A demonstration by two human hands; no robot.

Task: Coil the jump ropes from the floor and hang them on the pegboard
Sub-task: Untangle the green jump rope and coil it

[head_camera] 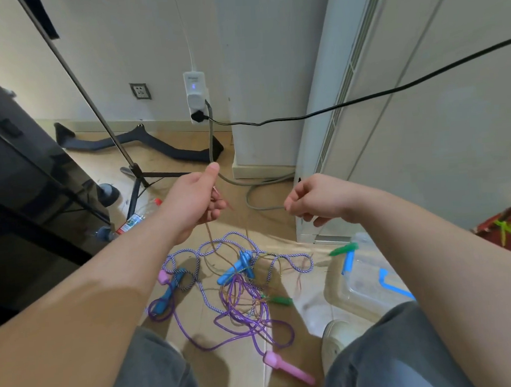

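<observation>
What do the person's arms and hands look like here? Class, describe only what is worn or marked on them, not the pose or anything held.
The left forearm and the right forearm are bare to the frame's edge: no sleeves show. The left hand and the right hand wear no gloves, and no watch, bracelet or marking is visible.

A lived-in indoor room, seemingly a home: wood-look floor (164, 159), wall socket (140, 91), loaded power strip (196, 97), floor-standing air conditioner (320, 98), tripod stand (136, 170), plastic storage box (363, 288).
</observation>
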